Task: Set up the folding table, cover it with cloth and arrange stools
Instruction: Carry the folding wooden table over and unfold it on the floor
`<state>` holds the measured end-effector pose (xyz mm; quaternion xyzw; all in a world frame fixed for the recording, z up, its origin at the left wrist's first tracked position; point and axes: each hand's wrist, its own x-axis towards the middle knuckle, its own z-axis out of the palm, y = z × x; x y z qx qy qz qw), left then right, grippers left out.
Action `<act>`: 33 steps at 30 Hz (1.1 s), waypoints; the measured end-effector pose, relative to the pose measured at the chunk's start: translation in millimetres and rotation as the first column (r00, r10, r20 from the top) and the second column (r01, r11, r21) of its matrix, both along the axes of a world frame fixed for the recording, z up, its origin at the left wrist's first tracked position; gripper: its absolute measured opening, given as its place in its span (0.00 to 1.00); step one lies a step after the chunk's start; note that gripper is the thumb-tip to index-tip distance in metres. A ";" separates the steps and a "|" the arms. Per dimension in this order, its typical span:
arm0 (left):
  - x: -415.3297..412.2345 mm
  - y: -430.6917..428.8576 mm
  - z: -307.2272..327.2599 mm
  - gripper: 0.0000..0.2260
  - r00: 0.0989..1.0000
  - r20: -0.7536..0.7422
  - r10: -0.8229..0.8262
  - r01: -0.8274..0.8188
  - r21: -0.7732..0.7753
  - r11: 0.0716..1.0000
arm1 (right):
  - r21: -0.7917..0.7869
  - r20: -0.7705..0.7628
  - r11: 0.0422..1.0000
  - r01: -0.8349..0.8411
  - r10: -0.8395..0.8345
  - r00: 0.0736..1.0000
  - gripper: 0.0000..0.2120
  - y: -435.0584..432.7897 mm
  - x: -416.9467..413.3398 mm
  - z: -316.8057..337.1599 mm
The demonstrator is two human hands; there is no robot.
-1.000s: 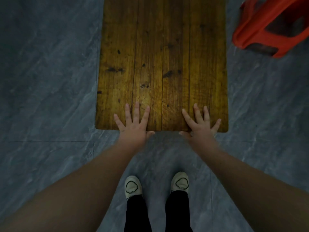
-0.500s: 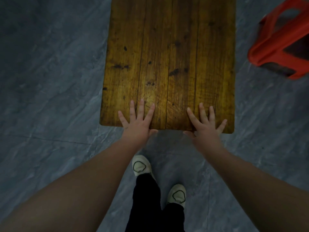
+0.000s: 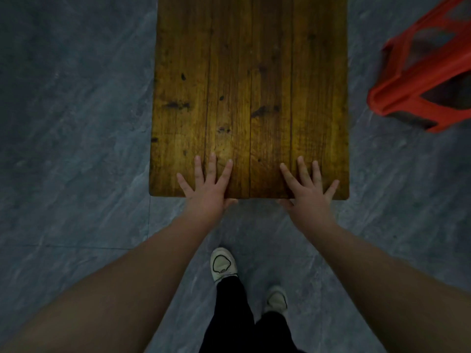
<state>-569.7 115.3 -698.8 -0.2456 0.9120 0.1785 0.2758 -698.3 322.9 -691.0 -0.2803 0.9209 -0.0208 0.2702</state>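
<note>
At the near edge of the bare table (image 3: 249,72), the left hand (image 3: 206,192) and right hand (image 3: 308,197) stay flat and apart while the feet (image 3: 223,263) have staggered, suggesting it is being pushed into position.

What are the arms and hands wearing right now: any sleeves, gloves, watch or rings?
Nothing that shows. The left hand and right hand are bare: no gloves, and no rings visible on the fingers. The left forearm and right forearm are bare too, with no sleeve, watch or band in view up to the picture's edge. The dim light could hide small marks.
</note>
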 end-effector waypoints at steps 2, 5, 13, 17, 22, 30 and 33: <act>-10.1 -9.3 -2.6 0.41 1.000 -0.024 0.003 -0.003 -0.011 1.000 | 0.010 -0.011 1.000 0.000 0.000 1.000 0.39 -9.7 -11.5 0.4; -29.1 -26.4 -7.0 0.42 0.999 -0.049 0.007 -0.008 -0.030 1.000 | 0.006 -0.019 1.000 -0.001 0.001 1.000 0.39 -26.2 -32.4 2.7; -90.4 -70.0 -4.3 0.44 0.997 -0.082 0.000 -0.011 -0.133 0.991 | 0.062 -0.069 0.997 -0.043 0.047 0.997 0.39 -73.2 -91.8 4.8; -129.0 -97.4 3.1 0.43 0.995 -0.099 -0.028 0.013 -0.147 0.989 | 0.112 -0.100 0.990 -0.088 0.099 0.990 0.41 -101.1 -129.8 2.1; -173.7 -123.9 1.9 0.40 0.994 -0.108 -0.033 0.015 -0.158 0.987 | 0.137 -0.110 0.985 -0.100 0.116 0.987 0.42 -129.8 -176.9 -1.0; -224.7 -161.8 -2.8 0.40 0.991 -0.123 -0.048 0.025 -0.183 0.983 | 0.136 -0.111 0.986 -0.100 0.116 0.987 0.40 -167.8 -226.5 2.2; -246.0 -175.7 -0.7 0.40 0.993 -0.114 -0.038 0.018 -0.167 0.986 | 0.139 -0.085 0.987 -0.075 0.088 0.993 0.39 -185.3 -246.4 8.8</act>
